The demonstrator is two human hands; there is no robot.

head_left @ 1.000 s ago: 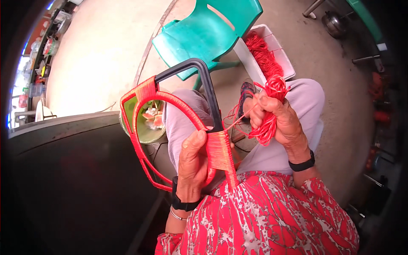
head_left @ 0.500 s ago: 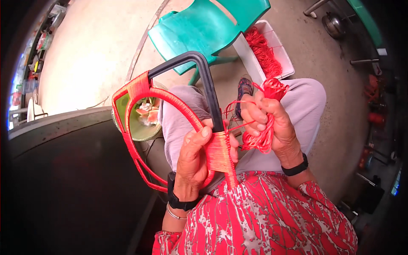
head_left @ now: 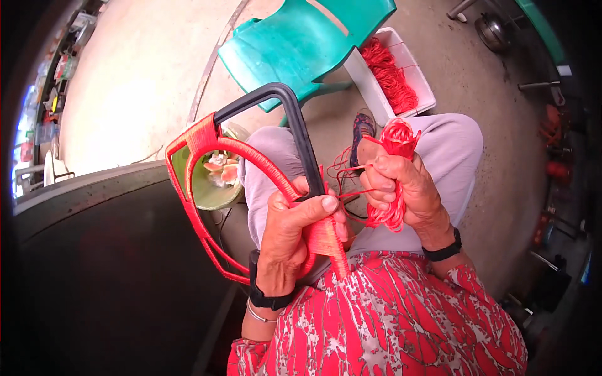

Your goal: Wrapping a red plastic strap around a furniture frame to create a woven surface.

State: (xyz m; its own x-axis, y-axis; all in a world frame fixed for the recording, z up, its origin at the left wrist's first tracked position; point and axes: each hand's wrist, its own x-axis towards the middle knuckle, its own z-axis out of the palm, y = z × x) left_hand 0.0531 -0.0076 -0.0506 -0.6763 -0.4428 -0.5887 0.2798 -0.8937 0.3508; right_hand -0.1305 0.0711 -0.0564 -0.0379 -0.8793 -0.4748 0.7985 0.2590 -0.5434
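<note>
A frame (head_left: 296, 125) with a bare black bar on top and red-orange cord wrapped round its curved parts leans across my lap. My left hand (head_left: 282, 229) is closed round it at the lower end of the black bar, with the thumb pressed over the wrapping. Some of those fingers are hidden behind the frame. To the right, my right hand (head_left: 411, 191) is wrapped round a bundle of red cord (head_left: 399, 138), whose ends show above and below the fist. A strand of cord runs from the bundle to the frame beside my left thumb.
A green plastic chair (head_left: 288, 53) stands ahead. Beside it, a white box (head_left: 364, 81) holds more red cord. A green bin (head_left: 213, 200) with scraps inside sits behind the frame. A dark panel (head_left: 113, 269) rises at the left, and a metal pot (head_left: 493, 32) lies far right.
My left thumb has moved up onto the junction of black bar and wrapping. The right hand with the cord bundle has shifted slightly right and down, and the frame has dipped a little.
</note>
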